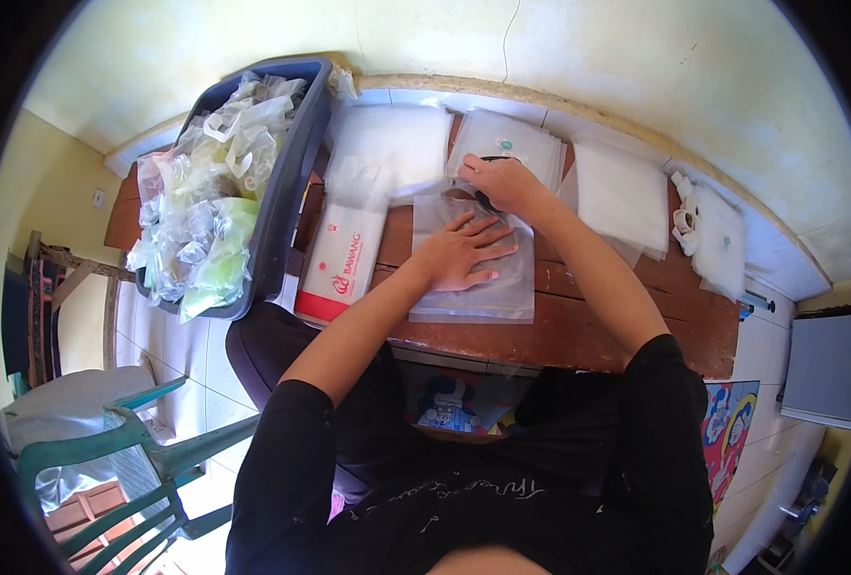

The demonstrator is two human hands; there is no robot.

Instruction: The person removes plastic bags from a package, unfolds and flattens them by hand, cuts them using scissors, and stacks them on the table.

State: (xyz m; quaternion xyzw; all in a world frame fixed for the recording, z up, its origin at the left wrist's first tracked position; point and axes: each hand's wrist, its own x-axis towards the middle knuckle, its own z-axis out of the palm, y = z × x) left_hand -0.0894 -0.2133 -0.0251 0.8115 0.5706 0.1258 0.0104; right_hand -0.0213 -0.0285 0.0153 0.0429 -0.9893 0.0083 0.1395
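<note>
My left hand [468, 251] lies flat with fingers spread on a clear plastic bag [483, 305], pressing it to the brown wooden table [579, 331]. My right hand [504, 184] is closed just beyond it, at the bag's far edge. Its fingers curl around a black object [486, 201], mostly hidden by the hand, so its kind does not show. Behind that hand is a stack of clear bags [531, 136] with a small green mark. To the left lies a white and red printed pack [353, 254] reading "BAWANG".
A dark blue bin [286, 206] heaped with crumpled plastic [205, 192] stands at the left. More bag stacks lie at the back [387, 139] and right [622, 196]. White rolls [682, 206] sit near the right end. A green chair [147, 460] is at lower left.
</note>
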